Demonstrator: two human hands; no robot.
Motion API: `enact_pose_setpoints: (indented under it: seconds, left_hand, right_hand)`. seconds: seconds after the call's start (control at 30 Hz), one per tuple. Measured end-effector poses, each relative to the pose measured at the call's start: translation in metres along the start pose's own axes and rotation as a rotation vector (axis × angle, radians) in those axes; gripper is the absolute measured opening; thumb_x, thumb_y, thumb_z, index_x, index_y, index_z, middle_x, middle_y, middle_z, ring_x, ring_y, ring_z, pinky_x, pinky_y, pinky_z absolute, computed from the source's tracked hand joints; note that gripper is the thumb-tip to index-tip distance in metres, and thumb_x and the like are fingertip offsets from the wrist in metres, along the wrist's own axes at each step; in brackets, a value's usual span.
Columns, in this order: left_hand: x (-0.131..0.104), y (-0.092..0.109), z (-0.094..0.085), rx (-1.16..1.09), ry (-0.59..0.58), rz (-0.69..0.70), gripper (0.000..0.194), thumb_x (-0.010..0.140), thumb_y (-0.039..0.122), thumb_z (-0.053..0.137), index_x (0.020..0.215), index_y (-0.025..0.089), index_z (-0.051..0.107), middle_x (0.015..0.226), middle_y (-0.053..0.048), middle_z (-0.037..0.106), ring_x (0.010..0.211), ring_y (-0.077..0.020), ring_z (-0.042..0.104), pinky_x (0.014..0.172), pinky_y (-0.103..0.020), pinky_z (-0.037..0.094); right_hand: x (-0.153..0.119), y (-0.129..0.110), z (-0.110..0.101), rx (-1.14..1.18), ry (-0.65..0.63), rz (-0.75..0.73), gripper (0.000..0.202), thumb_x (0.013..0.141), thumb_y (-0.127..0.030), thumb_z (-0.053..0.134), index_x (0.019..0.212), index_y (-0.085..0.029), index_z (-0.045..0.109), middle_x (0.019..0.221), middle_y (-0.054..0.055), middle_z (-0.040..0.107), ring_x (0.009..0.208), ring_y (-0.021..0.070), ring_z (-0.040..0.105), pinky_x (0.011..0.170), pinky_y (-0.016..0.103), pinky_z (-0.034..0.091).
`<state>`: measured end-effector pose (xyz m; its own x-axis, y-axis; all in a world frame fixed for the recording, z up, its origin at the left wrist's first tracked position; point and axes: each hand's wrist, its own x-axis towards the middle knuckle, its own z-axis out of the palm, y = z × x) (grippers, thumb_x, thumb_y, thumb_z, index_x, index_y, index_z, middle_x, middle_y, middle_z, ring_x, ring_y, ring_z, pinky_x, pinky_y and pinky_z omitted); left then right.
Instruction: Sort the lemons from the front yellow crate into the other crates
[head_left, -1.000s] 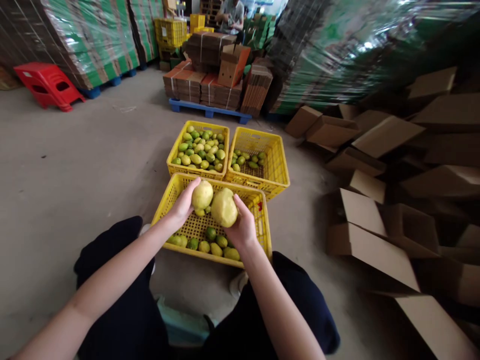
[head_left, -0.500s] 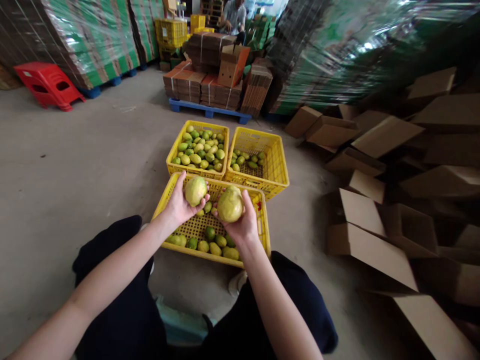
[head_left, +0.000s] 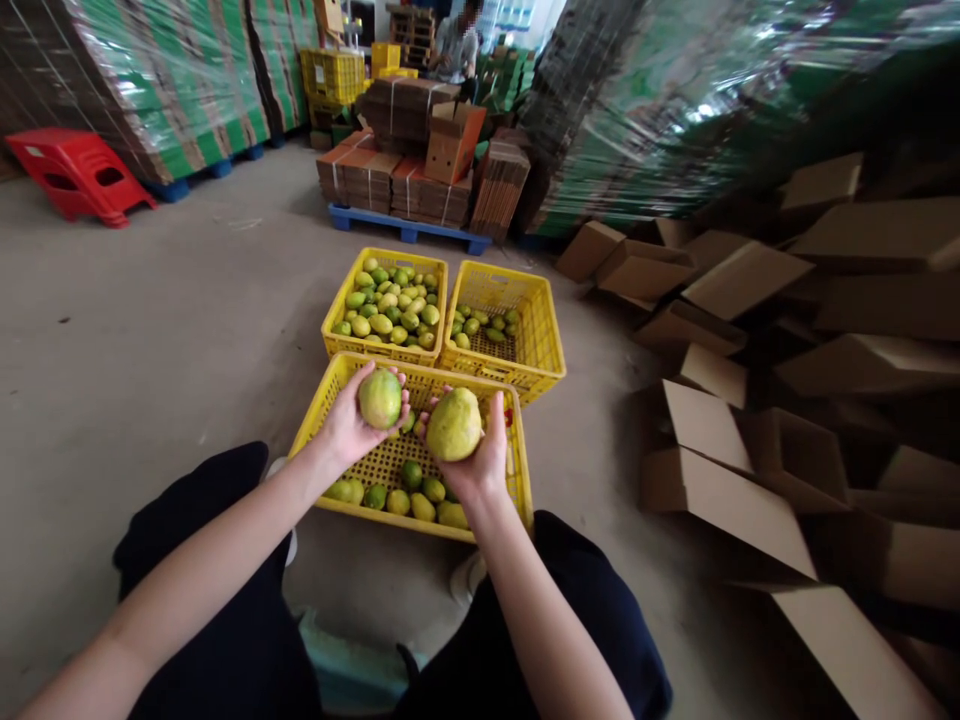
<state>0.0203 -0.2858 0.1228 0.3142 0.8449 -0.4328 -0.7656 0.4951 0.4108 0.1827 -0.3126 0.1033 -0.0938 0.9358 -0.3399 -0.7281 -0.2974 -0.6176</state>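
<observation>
My left hand cups a green-yellow lemon, its fingers curled round the far side. In my right hand lies a larger, knobbly yellow lemon, resting on the palm with the thumb raised beside it. Both hands are above a low yellow crate. Along this crate's near side are several green and yellow lemons; a few more behind are partly hidden by my hands. Beyond it, a yellow crate on the left is heaped with lemons, and another crate on the right has some at its far-left part.
Open cardboard boxes are strewn along the right. A blue pallet ahead bears bundled flat cartons. A red stool stands at left, near wrapped stacks. A person is at the back.
Both lemons have been turned in my hands; the left one now shows a greener side. The view has shifted slightly, so the surroundings appear further left.
</observation>
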Motion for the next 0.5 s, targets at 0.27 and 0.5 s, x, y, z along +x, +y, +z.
enact_pose_setpoints:
  seconds: [0.27,0.5]
  left_hand:
    - [-0.014,-0.006,0.004,0.649,-0.286,0.400,0.031,0.077,0.038,0.062,0.061,0.013,0.072,0.060,-0.006,0.069,0.054,-0.0159,0.063,0.058,-0.028,0.051]
    - [-0.015,-0.004,0.000,0.829,-0.396,0.516,0.032,0.081,0.035,0.058,0.062,0.017,0.075,0.063,-0.005,0.072,0.062,-0.0172,0.065,0.068,-0.029,0.050]
  right_hand:
    - [-0.018,-0.001,0.006,-0.357,-0.106,-0.317,0.032,0.075,-0.051,0.068,0.069,-0.021,0.078,0.067,0.005,0.074,0.067,0.0256,0.071,0.067,0.038,0.057]
    - [-0.023,-0.001,-0.001,-0.584,-0.271,-0.574,0.025,0.086,-0.042,0.066,0.076,-0.026,0.083,0.077,0.003,0.079,0.075,0.0242,0.072,0.077,0.036,0.056]
